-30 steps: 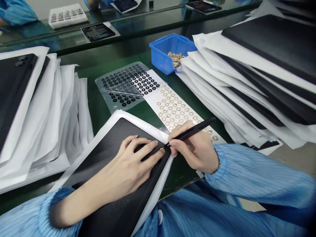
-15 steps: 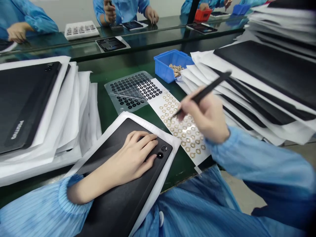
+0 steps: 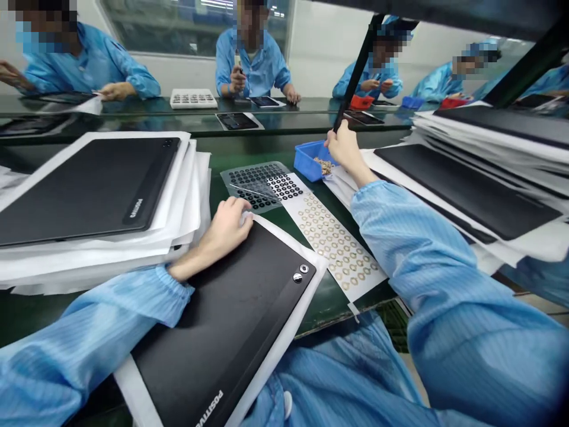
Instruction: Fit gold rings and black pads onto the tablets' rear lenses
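A black tablet (image 3: 231, 308) lies back side up and tilted on a white protective sheet (image 3: 322, 264) at the table's front edge. My left hand (image 3: 229, 225) curls its fingers at the far left corner of the tablet and its sheet. My right hand (image 3: 347, 148) is closed and raised beside the blue bin (image 3: 306, 160) of small brass-coloured parts. A dark bar stands behind its fingers, and what they hold is hidden. Between the hands lie a white sheet of ring stickers (image 3: 335, 243) and a clear sheet with black rings (image 3: 253, 178).
Tablets on white sheets are stacked at left (image 3: 89, 184) and right (image 3: 462, 190). A black post (image 3: 360, 71) rises beyond the bin. Across the raised rail, several co-workers in blue sit by a white tray (image 3: 193, 99) and another tablet (image 3: 240, 121).
My right hand has left the ring stickers and moved up toward the bin; the black pointed tool it held no longer shows clearly. My left hand has slid from beside the lenses to the tablet's far left corner.
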`<move>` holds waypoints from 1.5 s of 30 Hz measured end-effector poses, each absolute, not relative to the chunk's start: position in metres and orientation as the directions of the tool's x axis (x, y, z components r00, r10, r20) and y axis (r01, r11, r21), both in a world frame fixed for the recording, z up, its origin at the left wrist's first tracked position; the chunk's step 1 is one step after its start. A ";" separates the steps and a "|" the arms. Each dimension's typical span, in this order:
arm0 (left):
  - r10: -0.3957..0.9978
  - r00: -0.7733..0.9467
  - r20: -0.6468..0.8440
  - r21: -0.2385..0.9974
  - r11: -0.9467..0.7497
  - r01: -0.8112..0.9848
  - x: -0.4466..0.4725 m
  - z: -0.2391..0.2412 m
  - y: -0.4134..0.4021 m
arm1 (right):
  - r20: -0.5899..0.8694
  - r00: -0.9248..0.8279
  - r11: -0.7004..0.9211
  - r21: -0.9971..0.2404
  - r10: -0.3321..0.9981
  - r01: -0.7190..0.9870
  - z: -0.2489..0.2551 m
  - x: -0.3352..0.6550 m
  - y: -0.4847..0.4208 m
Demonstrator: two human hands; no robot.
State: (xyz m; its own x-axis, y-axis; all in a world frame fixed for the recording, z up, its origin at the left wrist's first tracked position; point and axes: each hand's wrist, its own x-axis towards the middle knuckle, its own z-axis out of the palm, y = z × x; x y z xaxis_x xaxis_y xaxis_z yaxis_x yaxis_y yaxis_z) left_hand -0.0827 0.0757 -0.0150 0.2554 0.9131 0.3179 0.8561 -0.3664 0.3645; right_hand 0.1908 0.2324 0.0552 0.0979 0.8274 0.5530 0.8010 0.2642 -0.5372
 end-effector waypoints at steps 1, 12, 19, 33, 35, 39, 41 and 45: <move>0.947 0.163 0.278 0.385 -0.265 0.884 -0.086 -0.016 0.083 | 0.566 0.048 0.303 -0.510 0.823 0.805 0.054 0.185 0.227; 0.970 -0.200 0.139 0.375 0.135 0.917 -0.091 -0.025 0.110 | 0.369 -0.690 0.779 -0.366 0.623 0.509 -0.018 0.102 0.149; 0.965 -0.223 0.138 0.412 0.149 0.899 -0.093 -0.024 0.111 | 0.428 -0.685 0.808 -0.319 0.589 0.496 -0.036 0.103 0.153; 0.972 -0.201 0.120 0.763 0.039 0.645 -0.084 -0.030 0.129 | 0.440 -0.605 0.747 -0.430 0.664 0.507 -0.011 0.103 0.155; 0.971 -0.202 0.127 0.795 0.022 0.606 -0.082 -0.033 0.130 | 0.444 -0.548 0.705 -0.461 0.709 0.539 -0.003 0.095 0.159; 0.968 -0.207 0.141 0.829 -0.001 0.560 -0.081 -0.036 0.130 | 0.417 -0.496 0.647 -0.518 0.762 0.559 0.003 0.076 0.165; 0.967 -0.209 0.145 0.834 -0.006 0.551 -0.081 -0.037 0.130 | 0.396 -0.504 0.638 -0.540 0.768 0.549 0.000 0.068 0.165; 0.966 -0.211 0.151 0.835 -0.011 0.550 -0.080 -0.035 0.128 | 0.381 -0.490 0.617 -0.560 0.784 0.553 -0.005 0.062 0.164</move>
